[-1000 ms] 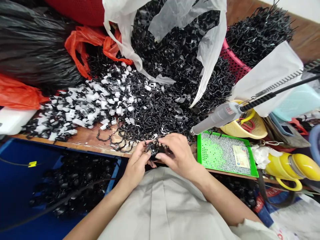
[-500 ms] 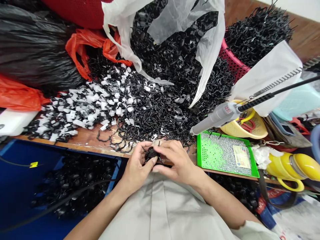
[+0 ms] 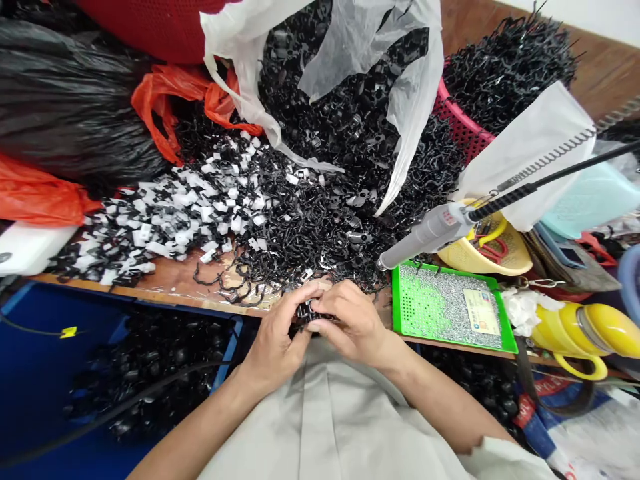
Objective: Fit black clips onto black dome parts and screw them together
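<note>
Just below the centre of the frame, I see the left hand (image 3: 274, 339) and right hand (image 3: 354, 325) pinching a small black part (image 3: 305, 310) between them by the desk (image 3: 173, 275), while a grey screwdriver (image 3: 424, 236) slants beside a green tray (image 3: 397, 301) at centre right

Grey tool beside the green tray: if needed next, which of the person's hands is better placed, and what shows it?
Probably the right hand: the grey tool is on that hand's side, and the left hand is farther away. Both hold the black part.
</note>
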Tool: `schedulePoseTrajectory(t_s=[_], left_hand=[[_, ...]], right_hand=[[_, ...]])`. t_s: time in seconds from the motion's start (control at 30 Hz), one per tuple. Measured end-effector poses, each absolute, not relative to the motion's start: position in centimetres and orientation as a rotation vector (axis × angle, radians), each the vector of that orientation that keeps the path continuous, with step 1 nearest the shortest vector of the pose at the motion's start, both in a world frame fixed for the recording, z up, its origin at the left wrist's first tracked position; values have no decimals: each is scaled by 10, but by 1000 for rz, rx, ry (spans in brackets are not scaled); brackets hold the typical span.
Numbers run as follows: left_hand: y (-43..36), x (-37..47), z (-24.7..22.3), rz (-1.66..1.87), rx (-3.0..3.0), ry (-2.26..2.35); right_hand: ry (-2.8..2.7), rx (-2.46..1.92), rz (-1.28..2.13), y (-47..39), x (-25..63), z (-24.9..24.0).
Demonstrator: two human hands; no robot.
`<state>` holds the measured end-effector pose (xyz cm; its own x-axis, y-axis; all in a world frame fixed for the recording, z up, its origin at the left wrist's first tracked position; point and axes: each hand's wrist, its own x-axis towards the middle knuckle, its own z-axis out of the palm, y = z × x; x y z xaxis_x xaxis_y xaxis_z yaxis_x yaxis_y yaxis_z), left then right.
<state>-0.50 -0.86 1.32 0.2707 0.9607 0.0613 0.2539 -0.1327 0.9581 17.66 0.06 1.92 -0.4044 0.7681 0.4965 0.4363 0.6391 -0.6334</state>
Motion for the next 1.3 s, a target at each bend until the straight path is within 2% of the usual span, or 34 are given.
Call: schedulePoseTrajectory(t_s=[0.1, 0.2, 0.43, 0.57, 0.63, 0.73, 0.8, 0.87, 0.93, 1.03, 1.1, 1.17, 1.3], left_hand=[[-6, -5, 14, 878, 1645, 1120], [-2, -3, 15, 764, 1349, 1148], [-3, -6, 17, 500, 723, 960], [-13, -2, 16, 531, 992, 1080], [-17, 1, 12, 692, 1369, 1245], [-14, 6, 4, 997, 1898, 1372], [-7, 10, 2, 1114, 2003, 1341], [0, 13, 2, 1102, 1807, 1314], [5, 17, 4, 1007, 1407, 1267], [7, 23, 9, 865, 855, 1129], [6, 28, 11, 820, 661, 1056], [5, 34, 13, 780, 567, 1007], [3, 47, 16, 745, 508, 952]], right_hand=[[-2017, -971, 623, 6, 178, 13], [-2031, -1042, 657, 14, 185, 16], [-2706, -986, 457, 15, 193, 45], [-2629, -1198, 513, 0, 185, 41], [-2323, -1353, 763, -6, 175, 33], [-1508, -1396, 1445, -10, 156, 22], [-993, -1263, 1812, -11, 151, 20], [-792, -1170, 1937, -9, 161, 26], [-871, -1202, 1753, -6, 187, 38], [-942, -1307, 867, 4, 242, 52], [-974, -1278, 442, 15, 273, 52], [-1130, -1294, 366, 28, 289, 43], [-1493, -1400, 683, 46, 285, 22]])
